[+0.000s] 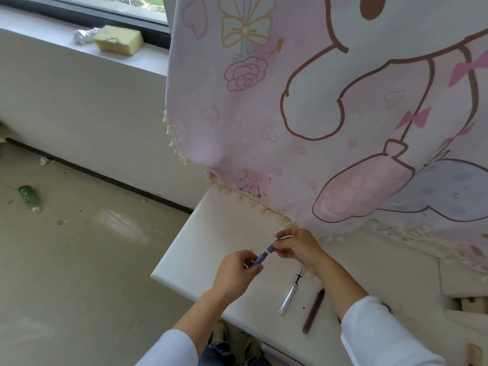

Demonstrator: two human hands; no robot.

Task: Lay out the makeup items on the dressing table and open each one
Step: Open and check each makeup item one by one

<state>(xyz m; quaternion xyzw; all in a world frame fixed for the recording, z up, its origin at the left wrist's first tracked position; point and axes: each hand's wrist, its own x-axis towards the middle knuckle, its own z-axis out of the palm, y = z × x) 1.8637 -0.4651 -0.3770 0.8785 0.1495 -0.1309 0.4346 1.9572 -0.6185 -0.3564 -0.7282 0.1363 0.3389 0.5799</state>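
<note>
Over the white dressing table (200, 254), my left hand (235, 273) grips the lower end of a slim purple makeup pen (260, 257). My right hand (298, 247) pinches its upper end, where a pale band shows between the two parts. On the table to the right lies a silver tube (289, 297) with a thin dark wand tip pointing away from me. Beside it lies a dark brown stick (314, 310). Both lie just below my right wrist.
A pink cartoon-print cloth (317, 114) with a tasselled hem hangs over the back of the table. The table's left edge drops to a tiled floor with a green bottle (29, 198). A yellow sponge (118, 39) sits on the window sill.
</note>
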